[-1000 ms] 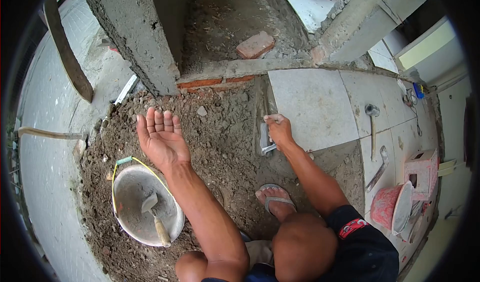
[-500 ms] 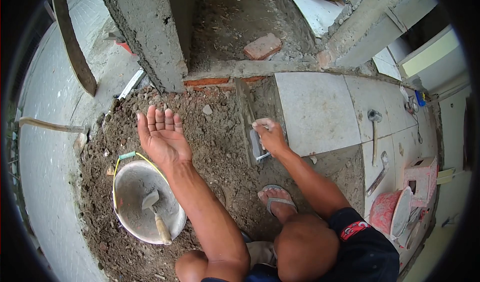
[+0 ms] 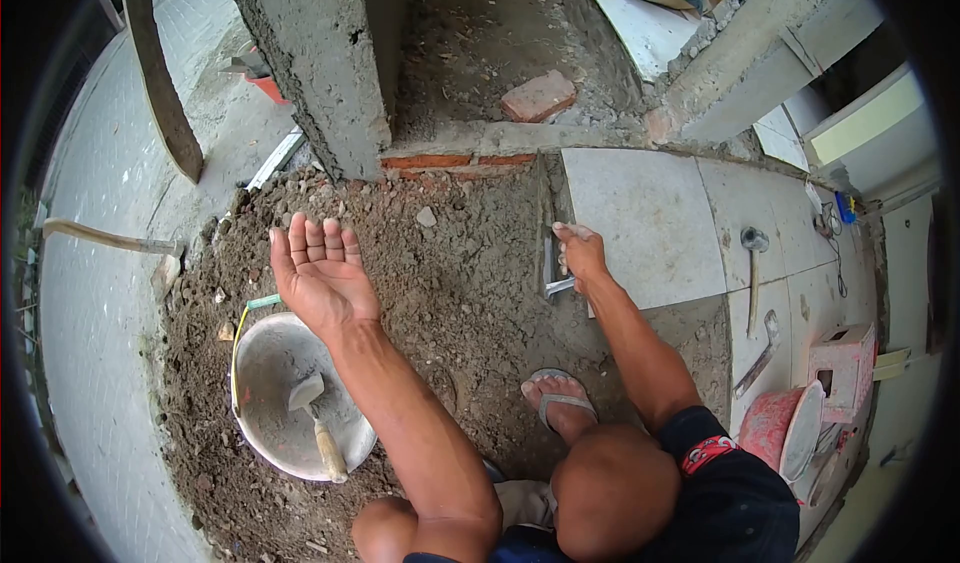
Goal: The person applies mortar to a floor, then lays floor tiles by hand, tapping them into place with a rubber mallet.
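My right hand (image 3: 582,254) is closed around the handle of a long, cement-smeared plastering float (image 3: 549,253). The float is tilted nearly edge-on along the left edge of a large white floor tile (image 3: 640,218), over damp grey mortar (image 3: 505,218). Held in the air with its palm up is my left hand (image 3: 322,273), fingers stretched and nothing in them. Below it on the soil stands a mortar bucket (image 3: 262,403) with a yellow wire handle. A pointed trowel (image 3: 325,433) with a wooden grip leans inside the bucket.
Concrete posts (image 3: 315,73) flank a low brick sill (image 3: 450,160), with a loose brick (image 3: 538,96) behind it. On the right-hand tiles lie a mallet (image 3: 754,273), a metal bar (image 3: 757,355) and a red-stained bucket (image 3: 775,428). A wooden-handled tool (image 3: 110,238) lies left.
My right hand has moved right with the float, which now sits closer to the tile's edge and more steeply tilted. My left hand stays almost where it was.
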`<state>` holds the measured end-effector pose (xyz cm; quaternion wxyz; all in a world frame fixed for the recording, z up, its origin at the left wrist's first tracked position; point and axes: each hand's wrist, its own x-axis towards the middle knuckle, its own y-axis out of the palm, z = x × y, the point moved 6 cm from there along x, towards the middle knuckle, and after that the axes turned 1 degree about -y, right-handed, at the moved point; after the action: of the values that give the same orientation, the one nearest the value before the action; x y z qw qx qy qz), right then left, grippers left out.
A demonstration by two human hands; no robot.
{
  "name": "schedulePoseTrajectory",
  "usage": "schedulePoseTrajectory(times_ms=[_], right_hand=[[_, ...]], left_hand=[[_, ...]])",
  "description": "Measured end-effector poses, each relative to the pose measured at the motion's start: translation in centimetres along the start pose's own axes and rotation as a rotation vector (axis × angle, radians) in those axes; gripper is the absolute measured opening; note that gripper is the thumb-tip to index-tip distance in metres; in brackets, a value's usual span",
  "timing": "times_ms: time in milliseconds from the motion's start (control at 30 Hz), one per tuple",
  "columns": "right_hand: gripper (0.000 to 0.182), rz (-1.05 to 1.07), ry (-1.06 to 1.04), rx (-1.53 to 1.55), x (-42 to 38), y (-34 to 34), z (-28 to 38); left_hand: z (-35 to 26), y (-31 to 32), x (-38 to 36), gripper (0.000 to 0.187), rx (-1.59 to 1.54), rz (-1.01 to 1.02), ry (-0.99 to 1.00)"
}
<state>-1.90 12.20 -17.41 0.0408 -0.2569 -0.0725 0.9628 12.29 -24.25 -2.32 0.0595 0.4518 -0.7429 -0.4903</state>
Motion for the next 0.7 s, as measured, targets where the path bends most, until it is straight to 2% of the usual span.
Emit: schedulePoseTrajectory(times_ms=[167,233,300,367,433,500,567,700], right_hand=[[0.029,-0.025,-0.02,0.011,0.9,1.2,-0.4],[0.03,0.015,0.011,0.034,-2.0,1.8,1.0],[0.03,0.179,-0.041,-0.05,-5.2,2.7,1.7],[0.029,0.169,-0.06,-0.048,-4.3,2.3,1.6],[0.027,-0.023,0.017,-0.087,-0.4,-0.5,0.3],[0.025,-0.014,0.038,-0.032,-1.6,0.8,1.3],[0.026,0.104,-0.016,0.022,-4.6,2.4,2.3],[0.027,0.014,-0.068,0.044,-1.8,0.2,0.8]], left_hand=[[-0.6,1.1,-1.1,0.042,-0.044,0.039,-0.004],[-0.6,1.6,-1.4,0.042,-0.04,0.028,-0.007],[-0.3,1.5,-1.2,0.04,-0.05,0.022,-0.019],[0.6,2.1,-1.0,0.039,-0.067,0.05,-0.024],[1.8,2.5,-1.5,0.038,-0.067,0.077,-0.051],[2.7,2.7,-1.8,0.039,-0.017,0.023,-0.088],[3.1,2.1,-1.8,0.04,0.006,0.031,-0.114],[1.9,1.6,-0.8,0.042,-0.03,0.067,-0.065]])
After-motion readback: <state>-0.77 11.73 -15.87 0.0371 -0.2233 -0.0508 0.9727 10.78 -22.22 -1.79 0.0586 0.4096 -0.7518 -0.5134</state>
